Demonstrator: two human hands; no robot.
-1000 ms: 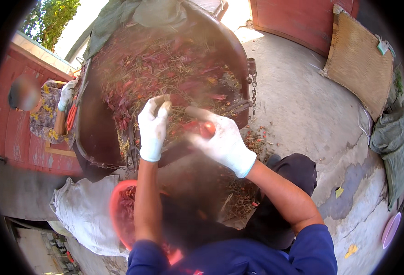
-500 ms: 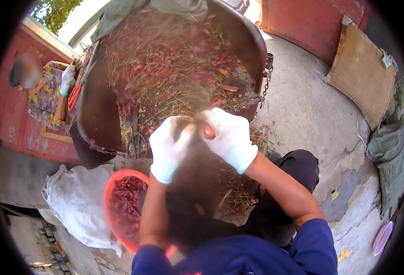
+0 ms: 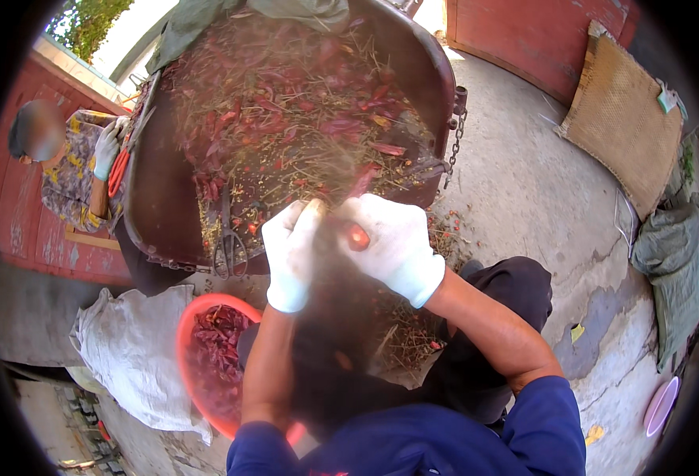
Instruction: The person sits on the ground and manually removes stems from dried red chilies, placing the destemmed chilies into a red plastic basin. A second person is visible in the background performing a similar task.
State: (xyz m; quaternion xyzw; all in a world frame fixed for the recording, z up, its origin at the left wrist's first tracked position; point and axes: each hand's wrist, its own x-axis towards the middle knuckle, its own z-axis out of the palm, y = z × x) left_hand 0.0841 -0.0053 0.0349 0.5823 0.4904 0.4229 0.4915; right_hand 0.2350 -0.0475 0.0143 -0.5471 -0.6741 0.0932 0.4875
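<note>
My white-gloved left hand (image 3: 290,252) is closed, its fingertips pressed together near the right hand. What those fingers pinch, if anything, is too small to make out. My right hand (image 3: 393,246), also gloved, is closed around a dried red chili pepper (image 3: 363,179). One red part sticks out past the knuckles, and a shiny red end (image 3: 357,236) shows at the curled fingers. Both hands are above the near edge of a dark metal cart bed (image 3: 159,202), where dried red peppers (image 3: 274,119) lie mixed with straw-coloured stems. Metal scissors (image 3: 226,242) rest at the bed's near left.
An orange-red basin (image 3: 187,369) of dried peppers stands beside my left forearm, next to a white sack (image 3: 139,357). A chain (image 3: 459,147) hangs at the cart's right corner. At left, a person (image 3: 84,170) in gloves holds red-handled scissors (image 3: 117,170). Stems litter the ground (image 3: 413,337).
My hands have come slightly apart at the fingertips. More of a red pepper now shows above my right hand. The person at left has shifted their gloved hands slightly.
</note>
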